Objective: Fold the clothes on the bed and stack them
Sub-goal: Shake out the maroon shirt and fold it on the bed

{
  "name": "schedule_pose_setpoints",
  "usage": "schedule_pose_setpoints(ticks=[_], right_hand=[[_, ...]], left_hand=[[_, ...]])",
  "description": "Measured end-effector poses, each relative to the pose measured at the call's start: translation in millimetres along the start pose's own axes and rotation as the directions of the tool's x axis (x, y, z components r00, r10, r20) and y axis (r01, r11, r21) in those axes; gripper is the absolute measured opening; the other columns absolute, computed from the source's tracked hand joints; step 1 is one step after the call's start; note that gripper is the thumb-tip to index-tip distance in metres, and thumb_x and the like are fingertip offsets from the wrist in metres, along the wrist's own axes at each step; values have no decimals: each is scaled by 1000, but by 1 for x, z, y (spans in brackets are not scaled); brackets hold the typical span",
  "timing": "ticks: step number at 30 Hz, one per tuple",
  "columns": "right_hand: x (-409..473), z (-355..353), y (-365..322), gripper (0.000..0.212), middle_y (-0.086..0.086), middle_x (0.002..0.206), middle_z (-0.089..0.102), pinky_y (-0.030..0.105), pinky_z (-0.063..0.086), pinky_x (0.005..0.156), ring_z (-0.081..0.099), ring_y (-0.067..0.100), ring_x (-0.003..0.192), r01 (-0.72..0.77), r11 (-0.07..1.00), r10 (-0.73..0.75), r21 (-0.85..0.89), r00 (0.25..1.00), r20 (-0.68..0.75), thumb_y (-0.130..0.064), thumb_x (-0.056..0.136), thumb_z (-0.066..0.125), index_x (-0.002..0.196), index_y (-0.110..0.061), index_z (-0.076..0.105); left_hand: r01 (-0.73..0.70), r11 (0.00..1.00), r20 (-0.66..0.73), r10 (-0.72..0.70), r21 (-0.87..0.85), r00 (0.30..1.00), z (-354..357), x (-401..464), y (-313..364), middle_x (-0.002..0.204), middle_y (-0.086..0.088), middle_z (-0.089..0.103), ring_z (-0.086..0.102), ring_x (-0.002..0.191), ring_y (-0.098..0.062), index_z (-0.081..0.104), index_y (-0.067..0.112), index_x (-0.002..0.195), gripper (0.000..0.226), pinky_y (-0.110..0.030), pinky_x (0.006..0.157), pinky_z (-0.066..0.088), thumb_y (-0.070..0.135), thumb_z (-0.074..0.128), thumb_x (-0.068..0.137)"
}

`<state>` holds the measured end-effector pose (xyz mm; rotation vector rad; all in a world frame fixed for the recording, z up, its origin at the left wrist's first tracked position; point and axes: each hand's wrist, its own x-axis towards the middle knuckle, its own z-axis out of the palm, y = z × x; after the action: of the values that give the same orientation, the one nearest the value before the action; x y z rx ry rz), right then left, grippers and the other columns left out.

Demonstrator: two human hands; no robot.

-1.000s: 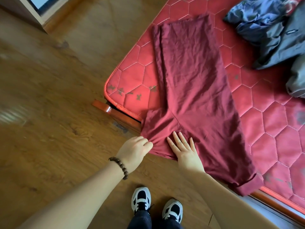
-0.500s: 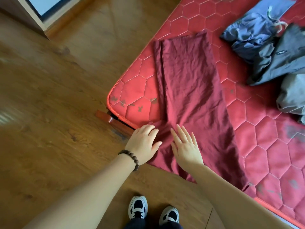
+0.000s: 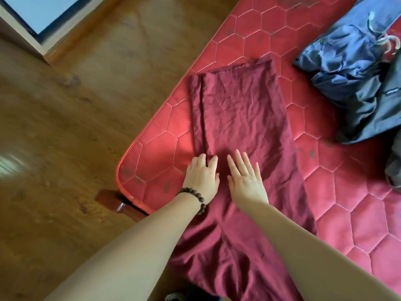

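The trousers [image 3: 243, 127] are lying lengthwise on the bed [image 3: 156, 153], running from the middle of the frame down to the lower edge, where the waist end is hanging off the mattress toward the floor [image 3: 65, 127]. Both hands have slid up the cloth since a second ago: then they were working at the near end by the bed's edge, the left one bunched at the fabric; now they are resting side by side further up the legs. The left hand [image 3: 200, 179], the one with the bead bracelet [image 3: 195, 197], is lying flat with its fingers [image 3: 202, 161] released, at the left border of the cloth where a narrow folded strip is showing. The right hand [image 3: 245, 179] is pressing flat just beside it, fingers straight and spread, grasping nothing. To me this is looking like smoothing: the legs are lying one over the other and the creases are being pushed out before the next fold. So the garment is halfway through at best; it is not yet folded short.

In the upper right of the frame a blue garment [image 3: 342, 53] and a dark grey one [image 3: 377, 109] are lying crumpled together, well apart from the trousers, with another grey piece [image 3: 395, 166] at the right edge. They are waiting their turn and not blocking the fold. The overhanging end is the awkward part, I'd say: its weight may be dragging the cloth off the corner.
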<state>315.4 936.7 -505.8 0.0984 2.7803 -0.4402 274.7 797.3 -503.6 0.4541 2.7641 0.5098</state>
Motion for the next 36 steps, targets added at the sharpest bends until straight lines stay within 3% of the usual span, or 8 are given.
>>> schedule_pose_setpoints(ticks=[6,11,16,21,26,30,33,36], right_hand=[[54,-9,-4,58,-3,161,-7,42,-7,120,-16,13,146,37,999,-37,0,999,-4,-35,101,26,153,-21,6],[83,1,-35,79,3,161,-3,46,-4,120,-12,17,147,61,998,-59,18,996,-60,-54,89,18,153,-10,7],[100,20,-55,64,8,158,22,50,7,119,13,22,147,-90,996,91,9,982,-169,-35,92,20,148,-5,28],[97,12,-72,53,5,153,33,47,9,116,22,21,145,-8,997,28,79,965,-259,-24,96,25,144,-6,38],[96,21,-80,58,2,158,21,47,5,116,10,18,148,16,1000,-16,2,990,-143,-40,99,26,149,-11,28],[98,20,-71,57,-1,160,13,50,3,116,4,18,149,46,999,-45,-3,986,-158,-46,100,22,151,-20,24],[119,5,-47,54,-1,160,16,52,6,118,6,19,148,-17,1000,16,0,973,-229,-37,99,26,150,-19,27],[153,-13,-23,55,-4,161,7,51,5,119,-3,15,148,-50,998,44,-27,980,-196,-35,99,20,152,-21,17]], left_hand=[[112,950,-74,-139,-290,987,-10,65,-2,113,-14,48,48,107,-28,50,15,132,42,-35,90,43,14,54,90],[140,887,-124,-214,-441,969,-32,124,-15,111,-8,53,50,92,-15,56,19,127,36,-11,78,29,9,49,93],[159,840,-118,-254,-518,960,-45,168,-37,107,-4,68,62,92,-19,70,15,111,28,-20,88,42,7,64,85],[79,832,-154,-194,-550,969,-63,164,-57,112,-1,67,51,63,-4,68,12,117,35,-3,73,39,-1,59,85],[97,870,-121,-176,-483,977,-58,159,-82,139,-4,51,59,109,-29,57,10,131,46,-36,98,46,-3,57,87],[82,930,-247,-179,-357,952,-53,160,-76,144,-7,44,54,116,-31,55,9,132,51,-42,97,47,-2,60,82],[-60,990,-395,5,-127,919,-51,167,-60,144,-11,43,46,125,-31,57,5,127,48,-44,101,40,-1,59,79],[-240,970,-250,240,30,938,-39,185,-40,152,-14,33,29,141,-29,48,1,135,46,-44,115,27,7,48,89]])
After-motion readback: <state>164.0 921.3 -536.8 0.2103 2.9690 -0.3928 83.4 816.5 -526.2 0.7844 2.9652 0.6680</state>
